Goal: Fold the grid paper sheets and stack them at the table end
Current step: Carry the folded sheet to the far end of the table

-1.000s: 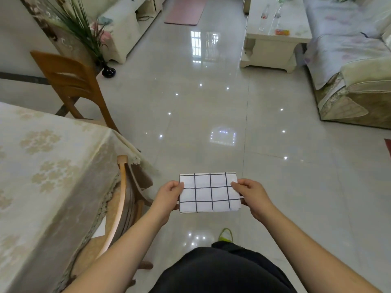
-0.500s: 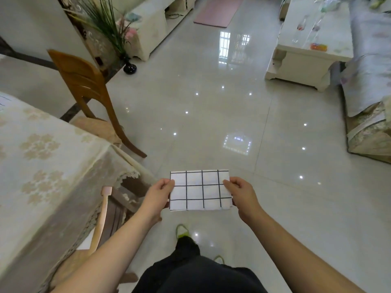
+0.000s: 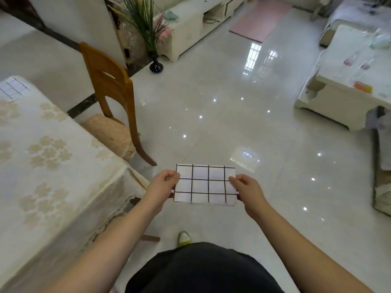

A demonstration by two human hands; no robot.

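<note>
A folded white sheet of grid paper (image 3: 206,185) with black lines hangs in the air in front of me, over the floor. My left hand (image 3: 163,185) pinches its left edge and my right hand (image 3: 245,190) pinches its right edge. The table (image 3: 48,161), covered in a cream flowered cloth, is to my left. At its far end lies another grid paper sheet (image 3: 12,88), partly cut off by the frame edge.
A wooden chair (image 3: 112,98) with a cushioned seat stands by the table's far side. A black vase with a plant (image 3: 155,66) is behind it. A white coffee table (image 3: 349,83) stands at the right. Glossy tiled floor lies ahead.
My view has turned left and I have stepped along the table. The far end with the other grid sheet has come into view. Both hands keep the same hold on the folded sheet.
</note>
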